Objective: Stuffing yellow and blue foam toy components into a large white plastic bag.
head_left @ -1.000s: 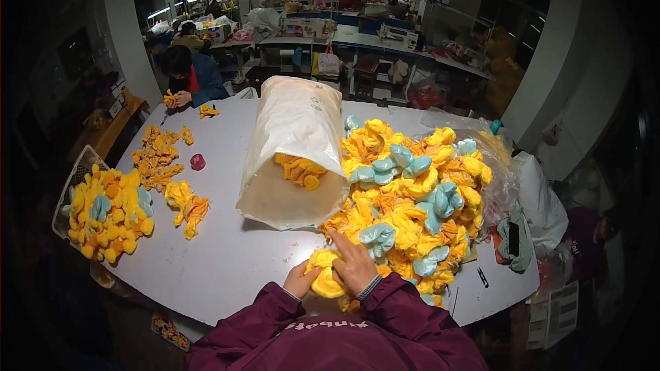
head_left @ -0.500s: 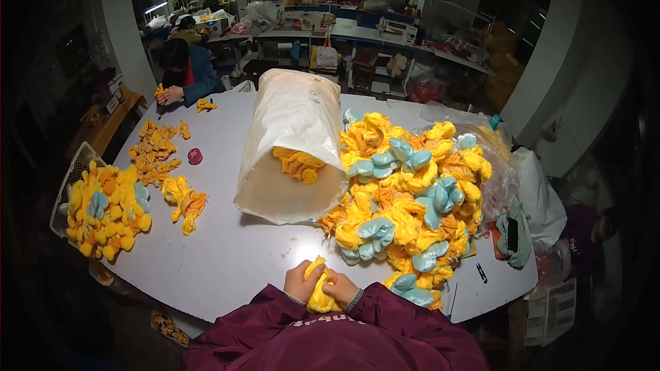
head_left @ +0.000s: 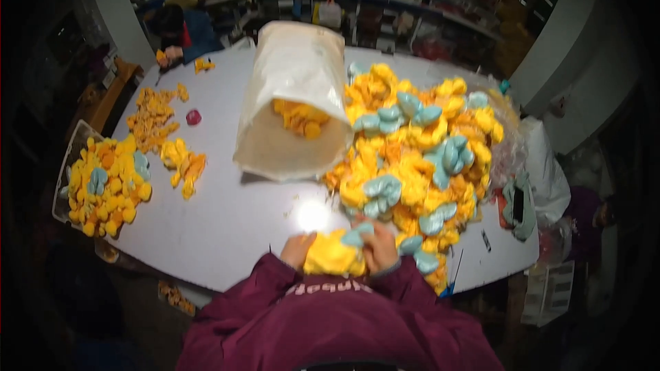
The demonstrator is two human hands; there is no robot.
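Close to my body, at the table's front edge, I hold a yellow plush toy skin [head_left: 334, 254], limp and unstuffed-looking, with a shiny light-blue part. My left hand [head_left: 297, 250] grips its left side. My right hand [head_left: 380, 247] has its fingers closed on the right side, by the light-blue part. Just to the right is a large heap of similar yellow and light-blue plush skins [head_left: 419, 172]. Ahead, a white sack [head_left: 295, 62] lies on its side, its mouth facing me, with some orange-yellow pieces [head_left: 300, 117] inside.
At left, a basket [head_left: 63, 185] holds yellow stuffed pieces; loose orange pieces [head_left: 152, 118] and a small red round object [head_left: 193, 117] lie nearby. Thread snips [head_left: 486, 240], a blue-handled tool [head_left: 450, 287] and a dark phone-like object [head_left: 518, 204] are at right. A co-worker [head_left: 196, 31] sits far left.
The view has tilted downward. My hands have moved apart, and the bunched yellow skin is now spread wider between them, showing its light-blue part.
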